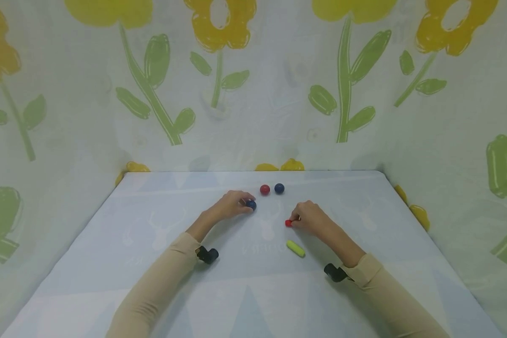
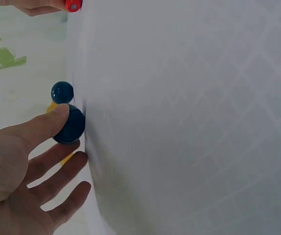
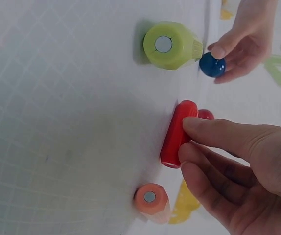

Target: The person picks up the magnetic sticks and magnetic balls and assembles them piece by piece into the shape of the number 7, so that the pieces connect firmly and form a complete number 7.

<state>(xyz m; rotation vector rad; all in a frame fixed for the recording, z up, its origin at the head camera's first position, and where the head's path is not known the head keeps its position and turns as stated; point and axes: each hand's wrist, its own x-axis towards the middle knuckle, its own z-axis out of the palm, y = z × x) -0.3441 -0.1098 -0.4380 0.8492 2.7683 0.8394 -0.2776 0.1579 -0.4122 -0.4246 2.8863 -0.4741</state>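
My left hand (image 1: 231, 204) pinches a glossy dark blue ball (image 2: 71, 126) between thumb and fingertips, close over the table. Its other fingers are spread below the ball in the left wrist view. Farther back stand a red ball (image 1: 265, 189) and a second dark blue ball (image 1: 279, 188), side by side. On the right, my right hand (image 1: 312, 219) holds a short red stick (image 3: 175, 139), thumb on one side and fingers on the other. Nearer me lies a yellow-green faceted stick (image 1: 295, 249) with a grey dot in its end. An orange one (image 3: 151, 199) shows in the right wrist view.
A pale patterned cloth covers the table (image 1: 152, 281). Curtain-like walls (image 1: 270, 103) with printed flowers rise behind it and at both sides. A small black camera (image 1: 207, 255) sits on my left wrist, another (image 1: 335, 272) on my right.
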